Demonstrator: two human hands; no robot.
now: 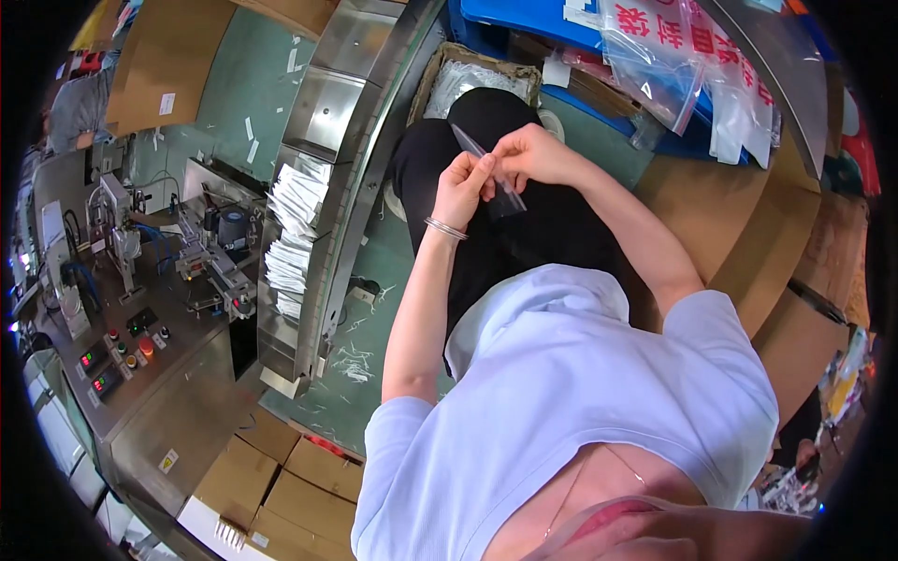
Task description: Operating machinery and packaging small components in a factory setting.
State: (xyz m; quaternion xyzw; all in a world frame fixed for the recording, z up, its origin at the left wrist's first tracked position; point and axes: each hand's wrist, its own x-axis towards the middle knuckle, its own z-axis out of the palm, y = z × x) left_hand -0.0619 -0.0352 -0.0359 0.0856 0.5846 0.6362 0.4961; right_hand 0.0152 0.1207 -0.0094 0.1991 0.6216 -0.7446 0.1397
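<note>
Pinching a clear plastic bag (507,200) mid-length with thumb and fingertips of left hand (462,190) and right hand (543,157) — with ends jutting beyond the fingers both ways — above dark trousers (585,229).

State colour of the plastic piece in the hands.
Clear, see-through plastic piece; best in head view.

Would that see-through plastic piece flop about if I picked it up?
The clear plastic piece looks thin, so probably bendy, but maybe not limp: one end sticks out straight. It's likely light: left fingers and right fingers pinch it.
</note>
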